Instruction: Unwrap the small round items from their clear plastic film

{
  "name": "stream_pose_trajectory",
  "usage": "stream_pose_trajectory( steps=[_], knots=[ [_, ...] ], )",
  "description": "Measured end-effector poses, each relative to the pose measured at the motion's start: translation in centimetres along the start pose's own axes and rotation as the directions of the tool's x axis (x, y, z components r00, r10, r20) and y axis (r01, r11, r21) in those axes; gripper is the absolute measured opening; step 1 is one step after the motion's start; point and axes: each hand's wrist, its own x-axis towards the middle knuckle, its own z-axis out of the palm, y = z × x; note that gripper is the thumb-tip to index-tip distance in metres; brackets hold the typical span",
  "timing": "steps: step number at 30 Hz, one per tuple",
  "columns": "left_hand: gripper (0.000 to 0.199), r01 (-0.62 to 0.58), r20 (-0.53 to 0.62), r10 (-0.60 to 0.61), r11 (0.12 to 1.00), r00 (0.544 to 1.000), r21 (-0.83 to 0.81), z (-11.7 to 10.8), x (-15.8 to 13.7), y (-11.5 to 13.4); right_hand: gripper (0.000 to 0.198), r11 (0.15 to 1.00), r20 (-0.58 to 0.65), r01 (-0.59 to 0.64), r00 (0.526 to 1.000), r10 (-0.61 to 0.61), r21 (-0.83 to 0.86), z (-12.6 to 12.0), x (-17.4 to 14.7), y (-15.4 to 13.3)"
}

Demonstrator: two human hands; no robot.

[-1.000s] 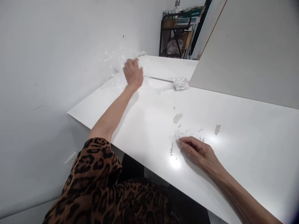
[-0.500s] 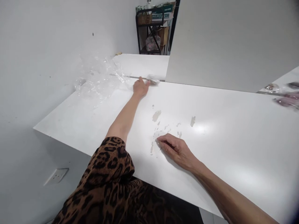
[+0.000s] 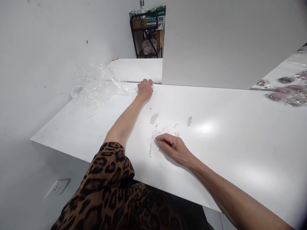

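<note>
Loosely heaped plastic lies beside an outstretched left hand

Across a white tabletop, the left hand lies palm down near the far edge, fingers bent, with a shiny scrap of clear wrapping just showing at its side. Whether the fingers close on it cannot be told, as the back of the hand covers most of it. Nearer the body, the right hand rests with thumb and fingertips drawn together beside worn patches in the surface; nothing can be made out between the tips. The crumpled clear plastic sits to the left, against the wall.

Light and slippery by the look of it, the heap could slide or scatter if the left forearm or the spotted sleeve brushed it. A careless push at the far edge might send the scrap into the dark seam behind, and a loose pinch could drop it.

Clear film over white makes the heap's outline hard to trace, and one piece cannot be told from another. At right, wrapped packets, some purplish, are blurred and cut off by the frame; an upright panel hides whatever stands behind it.
</note>
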Motion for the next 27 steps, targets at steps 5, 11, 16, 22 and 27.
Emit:
stream_pose_trajectory(
  steps=[5, 11, 16, 22, 27],
  knots=[
    [0.042, -0.182, -0.030, 0.183, 0.920, 0.983, -0.347, -1.3, -8.0, 2.5, 0.037, 0.953, -0.404, -0.048, 0.899, 0.172, 0.298, -0.8, 1.2, 0.9],
    [0.055, -0.026, 0.050, 0.146, 0.478, 0.988, -0.878, -1.8, -17.5, 6.8, 0.058, 0.869, -0.580, 0.047, 0.762, 0.287, 0.492, -2.9, 2.8, 1.8],
    [0.056, 0.315, 0.325, 0.101, 0.097, 0.940, -0.944, -2.9, -19.6, 8.6, 0.054, 0.932, -0.565, 0.100, 0.816, 0.123, 0.348, -4.4, 2.8, 1.0],
    [0.069, 0.396, 0.386, 0.274, 0.020, 0.881, -0.918, -5.1, -20.4, 8.9, 0.053, 0.948, -0.539, 0.145, 0.841, 0.033, 0.283, -5.5, 2.5, -0.8],
    [0.067, 0.312, 0.351, 0.239, 0.185, 0.906, -0.932, -4.8, -20.9, 8.7, 0.055, 0.954, -0.460, 0.113, 0.887, 0.030, 0.279, -6.3, 2.2, -1.1]
  ],
)
